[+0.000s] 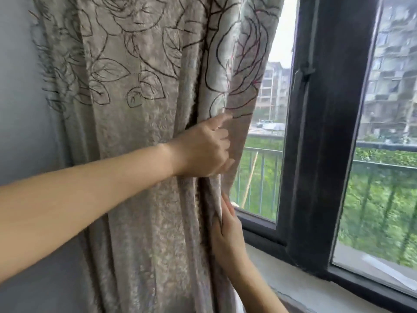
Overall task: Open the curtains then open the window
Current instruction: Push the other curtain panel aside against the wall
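Note:
A beige curtain with dark leaf outlines hangs bunched at the left, covering the wall side. My left hand grips its right edge at mid height, fingers closed around the fabric fold. Lower down, my right hand presses flat against the same edge, fingers tucked into the folds. Right of the curtain stands the window with a dark frame; its thick central post shows a small latch. The window panes appear shut.
A pale stone sill runs under the window at the lower right. A grey wall lies left of the curtain. Outside are a metal railing, green plants and apartment blocks.

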Action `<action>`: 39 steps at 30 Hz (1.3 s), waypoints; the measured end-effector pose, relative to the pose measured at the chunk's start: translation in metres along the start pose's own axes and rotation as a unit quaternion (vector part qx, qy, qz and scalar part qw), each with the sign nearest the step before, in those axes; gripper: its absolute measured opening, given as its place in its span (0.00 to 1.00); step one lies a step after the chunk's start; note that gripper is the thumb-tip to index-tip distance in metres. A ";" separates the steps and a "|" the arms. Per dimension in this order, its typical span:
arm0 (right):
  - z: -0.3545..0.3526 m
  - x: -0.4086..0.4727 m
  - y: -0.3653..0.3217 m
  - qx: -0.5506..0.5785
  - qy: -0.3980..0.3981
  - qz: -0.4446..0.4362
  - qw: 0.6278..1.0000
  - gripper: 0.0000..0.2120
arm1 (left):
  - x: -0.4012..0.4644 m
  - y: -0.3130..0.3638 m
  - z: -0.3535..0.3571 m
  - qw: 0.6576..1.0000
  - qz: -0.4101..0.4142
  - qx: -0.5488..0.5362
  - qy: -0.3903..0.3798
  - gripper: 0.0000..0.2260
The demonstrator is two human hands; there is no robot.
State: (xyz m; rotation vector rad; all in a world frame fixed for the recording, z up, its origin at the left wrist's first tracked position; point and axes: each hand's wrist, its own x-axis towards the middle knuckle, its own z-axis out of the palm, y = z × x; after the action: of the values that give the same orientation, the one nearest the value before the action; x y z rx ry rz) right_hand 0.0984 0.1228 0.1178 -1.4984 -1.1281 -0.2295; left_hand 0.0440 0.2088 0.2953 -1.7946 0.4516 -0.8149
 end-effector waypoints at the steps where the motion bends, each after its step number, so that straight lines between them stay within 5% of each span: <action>1: 0.018 0.010 -0.001 0.004 0.001 -0.007 1.000 0.26 | -0.015 -0.009 0.010 1.000 -0.009 -0.006 0.004 0.18; 8: 0.137 0.092 -0.009 0.043 0.013 -0.073 0.996 0.26 | -0.092 -0.070 0.091 0.997 -0.067 0.027 -0.040 0.24; 17: 0.310 0.186 -0.005 0.039 0.063 -0.104 0.992 0.39 | -0.226 -0.151 0.192 0.992 -0.088 0.085 -0.032 0.18; 24: 0.435 0.243 -0.011 0.057 0.052 -0.123 0.989 0.31 | -0.336 -0.204 0.241 0.988 -0.133 0.067 -0.029 0.19; 34: 0.582 0.317 0.001 0.017 0.049 0.005 0.999 0.32 | -0.445 -0.270 0.344 0.992 -0.124 0.028 0.002 0.23; 39: 0.646 0.353 0.010 -0.010 0.049 -0.017 0.999 0.33 | -0.495 -0.297 0.400 0.985 -0.171 0.019 0.022 0.20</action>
State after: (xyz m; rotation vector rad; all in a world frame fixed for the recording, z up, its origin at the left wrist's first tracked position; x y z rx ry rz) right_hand 0.0016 0.8510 0.1659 -1.4700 -1.0765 -0.3350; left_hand -0.0375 0.9051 0.3347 -1.8467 0.1540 -1.0924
